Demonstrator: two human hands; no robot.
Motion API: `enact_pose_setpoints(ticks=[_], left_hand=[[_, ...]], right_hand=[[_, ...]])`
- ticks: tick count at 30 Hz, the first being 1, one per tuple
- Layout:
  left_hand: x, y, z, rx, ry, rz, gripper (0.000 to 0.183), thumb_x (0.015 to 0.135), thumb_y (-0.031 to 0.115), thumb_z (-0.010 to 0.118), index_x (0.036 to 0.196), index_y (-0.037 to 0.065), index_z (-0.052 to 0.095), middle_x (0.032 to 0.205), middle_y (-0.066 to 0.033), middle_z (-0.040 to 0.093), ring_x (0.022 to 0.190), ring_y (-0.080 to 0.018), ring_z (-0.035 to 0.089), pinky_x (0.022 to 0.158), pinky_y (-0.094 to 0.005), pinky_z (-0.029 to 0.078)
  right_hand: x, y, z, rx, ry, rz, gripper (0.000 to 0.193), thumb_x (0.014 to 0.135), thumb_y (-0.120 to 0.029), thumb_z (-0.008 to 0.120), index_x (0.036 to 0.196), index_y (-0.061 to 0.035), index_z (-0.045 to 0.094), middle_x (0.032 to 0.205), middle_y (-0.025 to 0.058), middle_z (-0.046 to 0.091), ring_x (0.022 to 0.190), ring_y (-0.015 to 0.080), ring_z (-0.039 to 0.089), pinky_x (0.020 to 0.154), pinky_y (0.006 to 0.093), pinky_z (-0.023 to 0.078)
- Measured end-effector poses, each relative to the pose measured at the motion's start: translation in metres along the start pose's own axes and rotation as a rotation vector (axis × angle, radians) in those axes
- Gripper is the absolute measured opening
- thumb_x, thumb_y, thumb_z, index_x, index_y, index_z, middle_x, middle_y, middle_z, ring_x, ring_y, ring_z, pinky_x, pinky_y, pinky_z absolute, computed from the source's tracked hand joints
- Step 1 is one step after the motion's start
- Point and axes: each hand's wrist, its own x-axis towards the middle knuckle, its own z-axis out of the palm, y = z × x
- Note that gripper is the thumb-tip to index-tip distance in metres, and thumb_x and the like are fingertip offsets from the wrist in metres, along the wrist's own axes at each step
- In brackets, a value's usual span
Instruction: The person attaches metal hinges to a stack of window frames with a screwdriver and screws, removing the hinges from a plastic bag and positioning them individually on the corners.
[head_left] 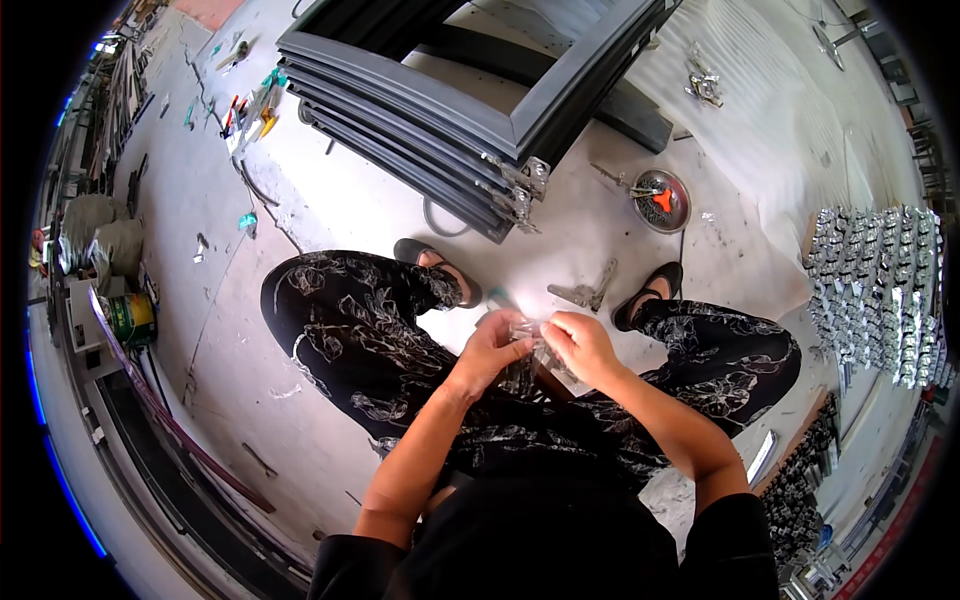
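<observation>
My left hand [484,358] and my right hand [582,348] meet between my knees, both closed on a piece of clear plastic wrap [524,328]. The fingers of both hands pinch it from either side. Some shiny shape shows through the plastic below my fingers, but I cannot make out what it is. On the floor just beyond my right hand lies an angled grey metal hinge-like part [590,294].
Ahead stands a stack of dark grey window frames [400,92], with plastic-wrapped hardware [525,190] at its near corner. Right of it sits a metal bowl [683,208] of screws. Tools [250,118] lie far left; silvery metal parts [875,290] are piled at right.
</observation>
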Motion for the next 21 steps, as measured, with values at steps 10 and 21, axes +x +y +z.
enact_pose_setpoints(ticks=[10,21], left_hand=[[0.003,-0.006,0.003,0.178,-0.072,-0.003,0.027,0.09,-0.001,0.067,0.115,0.004,0.057,0.106,-0.0001,0.063,0.098,-0.0083,0.059,0.09,-0.0242,0.047],[0.008,-0.007,-0.002,0.255,-0.04,-0.085,0.02,0.097,0.022,0.066,0.105,0.004,0.063,0.096,0.0019,0.064,0.092,-0.0063,0.057,0.086,-0.0223,0.045]], right_hand=[[0.015,0.002,-0.007,0.14,-0.062,-0.054,0.013,0.084,-0.011,0.074,0.09,-0.004,0.065,0.082,0.0066,0.061,0.076,0.0193,0.062,0.067,0.0299,0.05],[0.006,-0.004,-0.03,-0.035,-0.303,0.093,0.02,0.085,-0.019,0.073,0.083,-0.0039,0.061,0.077,0.0093,0.064,0.067,0.023,0.062,0.06,0.0349,0.047]])
